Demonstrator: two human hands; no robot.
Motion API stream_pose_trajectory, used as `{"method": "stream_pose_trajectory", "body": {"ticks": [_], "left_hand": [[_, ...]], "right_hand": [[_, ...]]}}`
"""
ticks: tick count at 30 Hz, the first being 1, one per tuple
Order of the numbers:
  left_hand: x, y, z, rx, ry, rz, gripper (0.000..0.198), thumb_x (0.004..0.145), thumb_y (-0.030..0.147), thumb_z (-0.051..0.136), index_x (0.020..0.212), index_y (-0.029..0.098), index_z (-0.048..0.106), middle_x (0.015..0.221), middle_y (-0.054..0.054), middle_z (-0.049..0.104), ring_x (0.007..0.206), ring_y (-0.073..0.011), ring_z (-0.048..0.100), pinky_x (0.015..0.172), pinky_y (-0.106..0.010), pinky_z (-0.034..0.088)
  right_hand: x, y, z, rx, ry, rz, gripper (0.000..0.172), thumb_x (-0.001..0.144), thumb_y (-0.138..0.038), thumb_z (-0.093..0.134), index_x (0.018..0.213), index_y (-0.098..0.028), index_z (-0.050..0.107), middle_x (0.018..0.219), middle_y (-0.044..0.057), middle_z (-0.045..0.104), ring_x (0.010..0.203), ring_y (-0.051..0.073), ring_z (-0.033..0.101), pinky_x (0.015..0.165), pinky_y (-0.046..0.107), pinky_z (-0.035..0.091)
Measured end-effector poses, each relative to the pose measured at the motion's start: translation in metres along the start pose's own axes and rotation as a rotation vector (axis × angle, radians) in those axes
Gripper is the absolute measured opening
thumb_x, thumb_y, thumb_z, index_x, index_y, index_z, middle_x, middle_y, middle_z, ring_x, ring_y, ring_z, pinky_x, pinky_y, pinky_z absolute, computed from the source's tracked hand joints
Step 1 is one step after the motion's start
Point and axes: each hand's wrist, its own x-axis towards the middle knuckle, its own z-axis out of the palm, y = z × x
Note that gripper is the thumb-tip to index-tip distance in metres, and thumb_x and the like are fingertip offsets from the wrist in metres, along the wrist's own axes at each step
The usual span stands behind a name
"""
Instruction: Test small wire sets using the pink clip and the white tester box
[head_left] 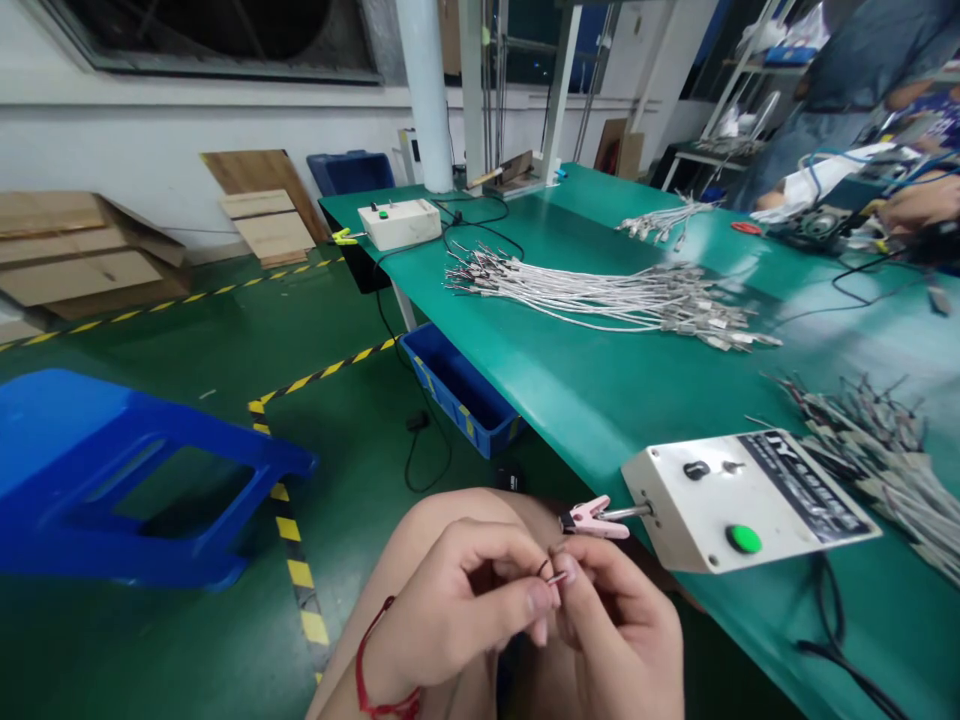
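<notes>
Above my lap, my left hand [480, 600] and my right hand [615, 620] meet fingertip to fingertip. Both are closed in a pinch around thin dark and reddish wires [556, 577]; the rest of the wires is hidden by my fingers. Just beyond my fingertips, a pink clip [595, 518] sits on a metal rod that sticks out of a white control box [750, 500]. That box has a black knob, a toggle switch and a green button, and it rests at the table's near edge. My hands are apart from the clip.
Bundles of white cables [600, 295] lie on the green table [555, 390], with more cables [892, 460] at the right. A second control box [401, 224] stands farther back. Below are a blue bin [457, 395] and a blue stool [150, 470]. People [847, 80] are at the far right.
</notes>
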Motion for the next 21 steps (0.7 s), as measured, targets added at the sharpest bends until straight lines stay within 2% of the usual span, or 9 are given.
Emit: {"method": "stream_pose_trajectory", "body": {"ticks": [3, 5, 10, 15, 21], "left_hand": [[0.001, 0.0, -0.001, 0.126, 0.078, 0.034, 0.019, 0.094, 0.031, 0.076, 0.08, 0.019, 0.074, 0.069, -0.004, 0.067, 0.064, -0.0159, 0.059, 0.061, -0.027, 0.045], [0.002, -0.001, -0.001, 0.185, 0.125, 0.05, 0.019, 0.092, 0.029, 0.076, 0.077, 0.018, 0.072, 0.07, -0.003, 0.064, 0.062, -0.0146, 0.054, 0.058, -0.026, 0.04], [0.006, -0.002, 0.001, 0.244, 0.163, 0.06, 0.02, 0.09, 0.029, 0.076, 0.075, 0.017, 0.069, 0.07, -0.003, 0.061, 0.063, -0.0139, 0.051, 0.056, -0.025, 0.037], [0.009, 0.005, 0.003, 0.269, 0.205, 0.118, 0.025, 0.091, 0.032, 0.075, 0.071, 0.018, 0.068, 0.076, -0.008, 0.071, 0.07, -0.0191, 0.065, 0.06, -0.027, 0.048], [0.01, 0.008, 0.004, 0.303, 0.231, 0.159, 0.027, 0.093, 0.03, 0.075, 0.069, 0.018, 0.068, 0.076, -0.008, 0.076, 0.074, -0.0212, 0.072, 0.068, -0.029, 0.055]], "right_hand": [[-0.007, 0.0, 0.002, -0.252, 0.269, -0.121, 0.018, 0.08, -0.041, 0.089, 0.086, -0.025, 0.086, 0.079, 0.004, 0.082, 0.058, 0.019, 0.074, 0.053, 0.021, 0.059], [-0.014, -0.004, 0.006, -0.248, 0.357, -0.128, 0.017, 0.081, -0.041, 0.089, 0.085, -0.025, 0.086, 0.081, 0.003, 0.083, 0.063, 0.019, 0.075, 0.057, 0.021, 0.061], [-0.019, -0.021, 0.021, -0.082, 0.32, -0.064, 0.017, 0.079, -0.039, 0.091, 0.084, -0.024, 0.086, 0.081, 0.003, 0.082, 0.061, 0.018, 0.074, 0.056, 0.023, 0.06], [-0.015, -0.021, 0.021, -0.072, 0.325, -0.001, 0.022, 0.078, -0.045, 0.089, 0.078, -0.023, 0.085, 0.076, 0.003, 0.081, 0.056, 0.018, 0.071, 0.053, 0.023, 0.058], [-0.007, -0.003, 0.004, -0.026, 0.071, -0.053, 0.017, 0.08, -0.037, 0.087, 0.077, -0.021, 0.084, 0.073, 0.008, 0.08, 0.055, 0.022, 0.072, 0.047, 0.024, 0.057]]}}
